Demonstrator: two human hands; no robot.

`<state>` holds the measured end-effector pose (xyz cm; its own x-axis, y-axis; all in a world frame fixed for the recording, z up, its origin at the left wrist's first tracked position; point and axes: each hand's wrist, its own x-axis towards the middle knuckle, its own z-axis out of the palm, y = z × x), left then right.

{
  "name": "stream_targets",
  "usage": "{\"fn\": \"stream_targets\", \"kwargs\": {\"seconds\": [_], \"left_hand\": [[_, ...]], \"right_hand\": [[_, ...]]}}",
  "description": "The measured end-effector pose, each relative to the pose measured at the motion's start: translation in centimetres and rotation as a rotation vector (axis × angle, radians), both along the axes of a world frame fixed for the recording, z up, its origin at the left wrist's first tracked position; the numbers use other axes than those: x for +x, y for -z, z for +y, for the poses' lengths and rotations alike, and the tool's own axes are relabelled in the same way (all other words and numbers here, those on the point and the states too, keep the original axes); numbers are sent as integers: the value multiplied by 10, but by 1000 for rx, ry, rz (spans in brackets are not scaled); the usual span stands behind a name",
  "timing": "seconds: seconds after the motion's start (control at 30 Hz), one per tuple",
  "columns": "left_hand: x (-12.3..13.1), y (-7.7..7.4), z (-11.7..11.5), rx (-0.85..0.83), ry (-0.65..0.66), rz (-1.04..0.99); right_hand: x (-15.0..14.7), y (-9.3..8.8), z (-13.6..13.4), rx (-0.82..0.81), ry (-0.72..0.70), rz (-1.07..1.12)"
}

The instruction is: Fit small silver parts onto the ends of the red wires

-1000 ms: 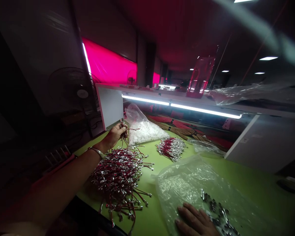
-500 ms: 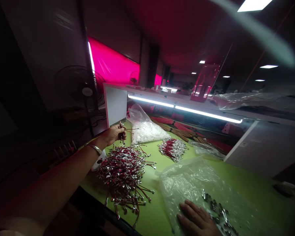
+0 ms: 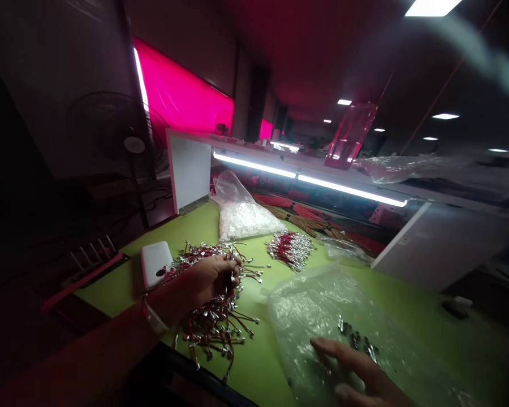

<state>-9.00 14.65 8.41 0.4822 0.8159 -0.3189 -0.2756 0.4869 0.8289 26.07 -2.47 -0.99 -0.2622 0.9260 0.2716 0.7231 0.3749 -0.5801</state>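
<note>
My left hand (image 3: 210, 278) grips a bunch of red wires with crimped silver terminals and sits over a large tangled pile of the same wires (image 3: 214, 328) on the green table (image 3: 241, 367). A smaller, neater bundle (image 3: 290, 250) lies beyond it. My right hand (image 3: 358, 367) rests with its fingers apart on a clear plastic bag (image 3: 322, 316), holding nothing. Loose metal terminals (image 3: 356, 338) show through the plastic just above its fingertips. A white phone (image 3: 155, 263) lies on the table beside the pile, left of my left wrist.
A clear bag of white small parts (image 3: 240, 217) stands at the table's far side. Behind it lie bundles of red and brown wires (image 3: 305, 221) under a white shelf with a lit tube (image 3: 309, 176). A standing fan (image 3: 119, 133) is at the left.
My left hand has dropped from behind the pile to over it, uncovering the white phone. My right hand has slid toward the middle of the bag, with its fingers slightly lifted.
</note>
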Motion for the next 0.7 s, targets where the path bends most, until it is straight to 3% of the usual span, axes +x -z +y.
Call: {"fn": "stream_targets", "kwargs": {"seconds": [0.1,0.17,0.23,0.33,0.43,0.7], "left_hand": [[22,20,-45,-107,106,-43],[35,34,-70,-170,165,-67],[45,47,-91,-238,216,-96],[55,61,-116,-337,267,-148],[56,69,-131,-365,268,-161],[53,81,-140,-351,255,-151]], "right_hand": [[-24,-40,-9,-423,31,442],[-47,-60,-10,-546,63,648],[-69,-68,-10,-640,78,803],[-91,-64,-14,-731,119,830],[-98,-54,-20,-723,179,766],[-96,-45,-19,-569,267,797]]}}
